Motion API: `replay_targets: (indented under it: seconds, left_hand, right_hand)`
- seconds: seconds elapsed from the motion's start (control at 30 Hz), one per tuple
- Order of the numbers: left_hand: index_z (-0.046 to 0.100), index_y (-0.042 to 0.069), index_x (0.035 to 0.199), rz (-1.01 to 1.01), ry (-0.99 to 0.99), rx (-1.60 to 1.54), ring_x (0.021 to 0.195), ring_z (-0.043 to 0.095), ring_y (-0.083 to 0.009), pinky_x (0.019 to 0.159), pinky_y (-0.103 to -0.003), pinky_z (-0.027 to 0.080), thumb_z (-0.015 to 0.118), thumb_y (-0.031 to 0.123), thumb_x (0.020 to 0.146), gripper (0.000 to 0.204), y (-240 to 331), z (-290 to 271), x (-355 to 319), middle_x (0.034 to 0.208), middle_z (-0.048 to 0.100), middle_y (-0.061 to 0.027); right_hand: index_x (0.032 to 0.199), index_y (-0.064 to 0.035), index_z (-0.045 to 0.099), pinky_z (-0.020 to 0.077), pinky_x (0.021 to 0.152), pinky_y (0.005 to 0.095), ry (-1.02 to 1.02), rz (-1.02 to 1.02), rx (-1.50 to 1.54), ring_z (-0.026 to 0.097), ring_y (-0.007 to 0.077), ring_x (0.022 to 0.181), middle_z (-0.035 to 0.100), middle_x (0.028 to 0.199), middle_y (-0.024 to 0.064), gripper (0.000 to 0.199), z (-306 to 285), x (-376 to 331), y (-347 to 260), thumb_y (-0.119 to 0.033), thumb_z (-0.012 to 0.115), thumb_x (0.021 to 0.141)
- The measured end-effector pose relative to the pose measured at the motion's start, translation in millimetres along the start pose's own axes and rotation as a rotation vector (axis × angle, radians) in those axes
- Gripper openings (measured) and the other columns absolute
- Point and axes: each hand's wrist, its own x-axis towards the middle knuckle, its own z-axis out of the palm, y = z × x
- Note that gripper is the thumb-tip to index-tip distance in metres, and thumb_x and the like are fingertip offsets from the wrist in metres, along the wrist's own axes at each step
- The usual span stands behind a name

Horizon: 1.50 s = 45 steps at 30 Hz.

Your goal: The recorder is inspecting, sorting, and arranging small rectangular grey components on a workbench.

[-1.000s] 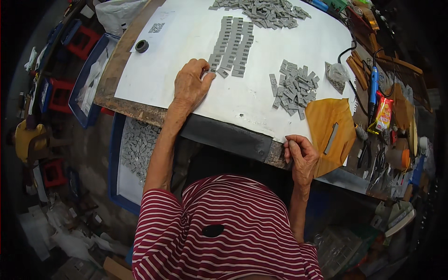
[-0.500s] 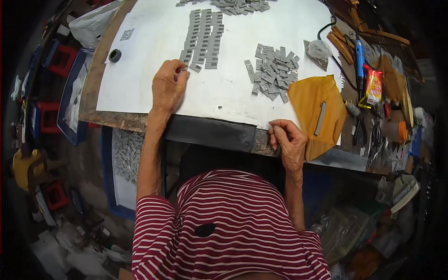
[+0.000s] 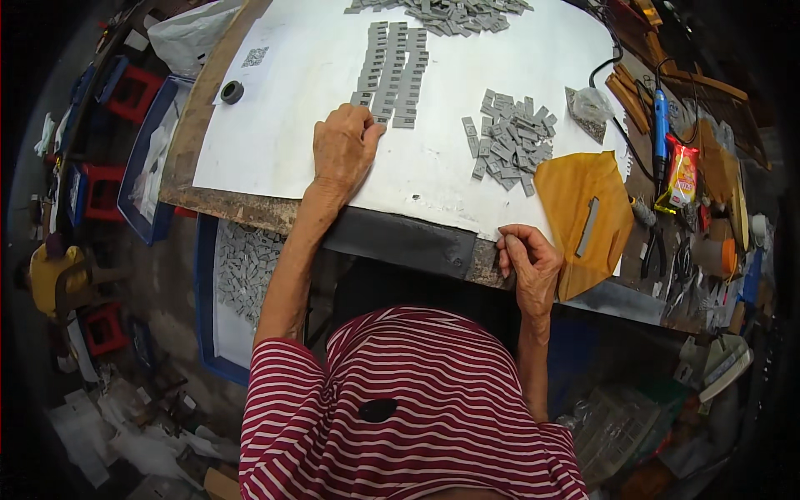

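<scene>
Small flat grey pieces stand in three long rows (image 3: 390, 79) on the white sheet (image 3: 292, 125). My left hand (image 3: 340, 150) is at the near end of these rows. Its bent thumb and fingers close on a grey piece (image 3: 380, 122) at the foot of the middle row, and the hand hides part of the left row's end. My right hand (image 3: 536, 265) rests at the table's front edge, next to a brown paper sheet (image 3: 575, 183). Its fingers are curled with the thumb against them; whatever may lie inside is hidden.
A loose pile of grey pieces (image 3: 512, 137) lies right of the rows, another (image 3: 458, 15) at the back. A grey strip (image 3: 587, 227) lies on the brown paper. A blue electric screwdriver (image 3: 661, 125), a red-yellow packet (image 3: 681, 175) and pliers (image 3: 654, 250) crowd the right side.
My left hand has moved slightly right and away, onto the piece at the row's foot, which now lies straighter. My right hand stays at the edge. The whole view has shifted slightly.
</scene>
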Motion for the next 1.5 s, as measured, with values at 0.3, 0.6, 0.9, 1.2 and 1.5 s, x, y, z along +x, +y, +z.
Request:
replay_targets:
  seconds: [0.3, 0.6, 0.9, 1.2, 1.5]
  left_hand:
    - [0.056, 0.004, 0.075, 0.151, 0.070, -0.084, 0.071, 0.053, -0.0256, 0.063, -0.037, 0.038, 0.062, 0.006, 0.073, 0.007, 17, -5, -5, 0.075, 0.055, -0.0085]
    - [0.056, 0.001, 0.082, 0.231, -0.116, -0.412, 0.067, 0.054, -0.0248, 0.060, -0.033, 0.043, 0.058, -0.002, 0.073, 0.009, 79, 29, -9, 0.076, 0.054, -0.0121]
    - [0.060, 0.005, 0.093, 0.320, -0.087, -0.157, 0.075, 0.052, -0.0312, 0.067, -0.039, 0.044, 0.053, -0.003, 0.074, 0.021, 73, 58, 23, 0.081, 0.050, -0.0147]
    - [0.057, 0.002, 0.082, 0.307, -0.152, -0.203, 0.079, 0.051, -0.0302, 0.070, -0.038, 0.042, 0.060, -0.002, 0.072, 0.011, 62, 46, 20, 0.082, 0.050, -0.0135]
    - [0.053, -0.001, 0.085, 0.298, -0.133, -0.191, 0.073, 0.056, -0.0318, 0.066, -0.038, 0.043, 0.055, -0.002, 0.077, 0.008, 77, 30, 8, 0.081, 0.058, -0.0161]
  right_hand:
    - [0.094, 0.0036, 0.059, 0.0389, 0.047, 0.0178, -0.011, -0.013, -0.001, 0.049, 0.0049, 0.056, 0.057, 0.073, 0.0035, 0.013, 1, 2, 0, -0.004, 0.052, 0.087]
    - [0.096, 0.0031, 0.058, 0.0389, 0.048, 0.0171, -0.024, -0.028, -0.003, 0.050, 0.0042, 0.057, 0.057, 0.074, 0.0024, 0.014, -2, -1, 5, -0.005, 0.050, 0.088]
    - [0.095, 0.0035, 0.059, 0.0392, 0.048, 0.0171, -0.024, -0.061, 0.002, 0.050, 0.0045, 0.057, 0.057, 0.073, 0.0030, 0.013, -5, -7, 1, -0.004, 0.050, 0.088]
    - [0.094, 0.0035, 0.059, 0.0401, 0.049, 0.0173, -0.047, -0.135, -0.011, 0.050, 0.0057, 0.058, 0.056, 0.075, 0.0047, 0.012, -24, -23, -23, 0.001, 0.051, 0.085]
    - [0.092, 0.0040, 0.059, 0.0373, 0.046, 0.0193, 0.374, -0.207, -0.273, 0.047, 0.0048, 0.053, 0.054, 0.066, 0.0020, 0.013, -106, 15, -34, -0.004, 0.050, 0.086]
